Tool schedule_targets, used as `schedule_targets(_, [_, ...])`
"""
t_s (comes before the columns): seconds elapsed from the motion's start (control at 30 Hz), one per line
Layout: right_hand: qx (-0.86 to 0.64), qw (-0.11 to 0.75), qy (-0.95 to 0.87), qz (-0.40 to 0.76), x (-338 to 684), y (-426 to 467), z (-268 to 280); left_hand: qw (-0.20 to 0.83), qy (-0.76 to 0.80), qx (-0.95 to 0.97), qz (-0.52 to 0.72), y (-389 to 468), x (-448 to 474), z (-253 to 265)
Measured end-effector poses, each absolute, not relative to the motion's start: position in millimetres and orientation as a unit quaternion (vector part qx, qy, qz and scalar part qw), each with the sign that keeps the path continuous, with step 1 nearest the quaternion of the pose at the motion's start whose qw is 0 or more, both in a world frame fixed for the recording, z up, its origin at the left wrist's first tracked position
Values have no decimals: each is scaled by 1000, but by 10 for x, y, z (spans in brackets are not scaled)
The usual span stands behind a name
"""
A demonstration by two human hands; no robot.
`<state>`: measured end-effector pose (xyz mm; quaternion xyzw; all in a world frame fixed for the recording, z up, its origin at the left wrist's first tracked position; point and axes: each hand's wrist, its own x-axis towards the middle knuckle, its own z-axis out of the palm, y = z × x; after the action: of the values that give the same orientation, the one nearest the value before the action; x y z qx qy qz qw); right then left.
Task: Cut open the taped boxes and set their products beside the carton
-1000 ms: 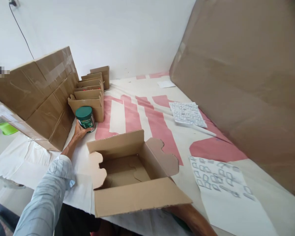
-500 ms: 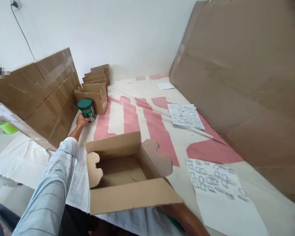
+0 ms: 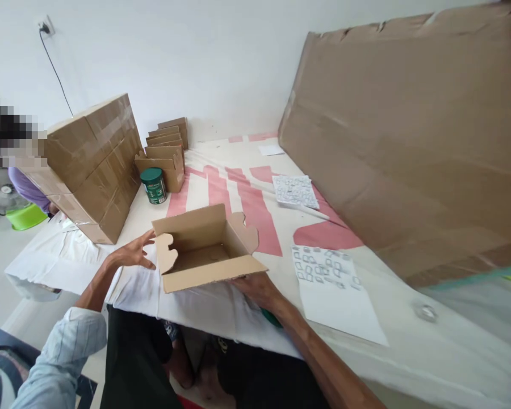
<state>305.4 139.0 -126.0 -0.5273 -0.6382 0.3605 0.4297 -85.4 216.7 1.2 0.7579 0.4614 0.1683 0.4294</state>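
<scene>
An open cardboard box (image 3: 215,274) stands in front of me with its flaps spread. My left hand (image 3: 136,251) is open beside the box's left side, fingers apart and holding nothing. My right hand (image 3: 255,286) is at the near right corner, under the front flap, which hides its fingers; I cannot make out its grip. A bit of something green (image 3: 271,317) shows below my right wrist, mostly covered. Farther back on the left, a green lidded tub (image 3: 153,186) stands on the cloth, apart from both hands.
Several folded cardboard boxes (image 3: 164,165) stand behind the tub. Taped cartons (image 3: 104,165) are stacked at left, near a person's purple sleeve (image 3: 25,187). Sheets with drawn shapes (image 3: 338,301) lie on the cloth-covered table (image 3: 276,272). A large cardboard-covered block (image 3: 400,136) stands right.
My left hand has let go of the green tub and come back to the cardboard box's left side. The tub stays by the folded boxes. The view has shifted.
</scene>
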Motion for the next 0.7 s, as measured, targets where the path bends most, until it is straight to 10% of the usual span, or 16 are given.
schedule_targets(0.7, [-531,259,-797,124,3100,1387,-1241,308,587,639,391,2315,-1331,33])
